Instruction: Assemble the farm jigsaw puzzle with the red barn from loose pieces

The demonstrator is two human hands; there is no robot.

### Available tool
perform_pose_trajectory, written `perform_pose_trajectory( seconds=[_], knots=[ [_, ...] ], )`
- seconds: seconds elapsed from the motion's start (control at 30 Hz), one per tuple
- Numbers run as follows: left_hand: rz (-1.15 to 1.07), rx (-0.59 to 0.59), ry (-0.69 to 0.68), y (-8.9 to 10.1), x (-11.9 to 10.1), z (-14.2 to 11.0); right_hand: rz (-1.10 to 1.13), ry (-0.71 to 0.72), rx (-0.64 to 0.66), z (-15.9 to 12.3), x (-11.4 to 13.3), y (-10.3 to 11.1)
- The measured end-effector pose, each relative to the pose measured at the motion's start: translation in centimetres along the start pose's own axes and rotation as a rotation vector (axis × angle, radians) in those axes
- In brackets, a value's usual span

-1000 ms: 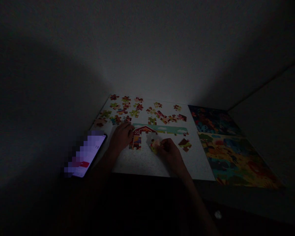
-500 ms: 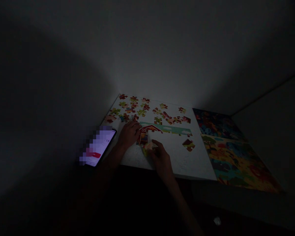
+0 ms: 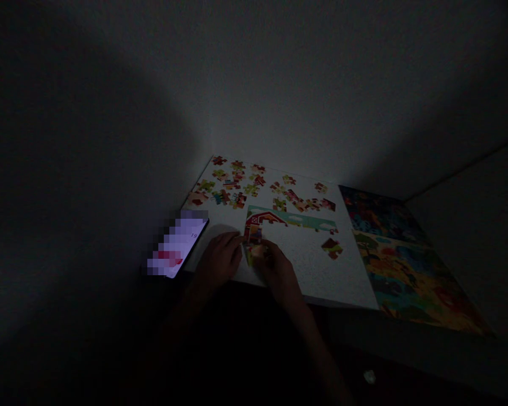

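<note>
Presently, your right hand point(image 3: 279, 274) is pinching a puzzle piece point(image 3: 258, 252) at the near end of the barn section point(image 3: 254, 220); your left hand point(image 3: 220, 256), grip unclear, is flanking it.

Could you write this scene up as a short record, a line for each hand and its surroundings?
Right hand: fingers on a jigsaw piece
Left hand: beside the joined puzzle section; contact unclear
Joined section shows: red barn, sky, clouds
Beyond it: scattered loose pieces
Far left: lit phone, screen partly pixelated
Far right: colourful pictures
Light: dim
</note>
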State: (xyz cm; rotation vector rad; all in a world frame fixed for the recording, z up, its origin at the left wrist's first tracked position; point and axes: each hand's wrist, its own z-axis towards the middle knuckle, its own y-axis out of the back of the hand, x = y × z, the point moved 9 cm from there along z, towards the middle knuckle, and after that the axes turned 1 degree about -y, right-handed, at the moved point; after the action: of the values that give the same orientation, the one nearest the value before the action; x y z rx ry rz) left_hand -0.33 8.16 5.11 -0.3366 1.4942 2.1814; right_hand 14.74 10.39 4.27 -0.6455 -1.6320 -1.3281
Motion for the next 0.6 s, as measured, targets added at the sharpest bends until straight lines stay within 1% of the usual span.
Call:
perform_pose_trajectory(
  seconds=[0.1, 0.23, 0.6],
  knots=[
    [0.000, 0.027, -0.004, -0.2, -0.2, 0.1, -0.080, 0.068, -0.001, 0.0, 0.5, -0.6],
    [0.010, 0.038, -0.019, -0.2, -0.4, 0.3, -0.203, 0.077, -0.007, -0.2, 0.3, -1.3],
    [0.013, 0.031, -0.007, -0.4, -0.2, 0.1, -0.248, 0.161, -0.088, -0.8, 0.2, -1.7]
  ],
)
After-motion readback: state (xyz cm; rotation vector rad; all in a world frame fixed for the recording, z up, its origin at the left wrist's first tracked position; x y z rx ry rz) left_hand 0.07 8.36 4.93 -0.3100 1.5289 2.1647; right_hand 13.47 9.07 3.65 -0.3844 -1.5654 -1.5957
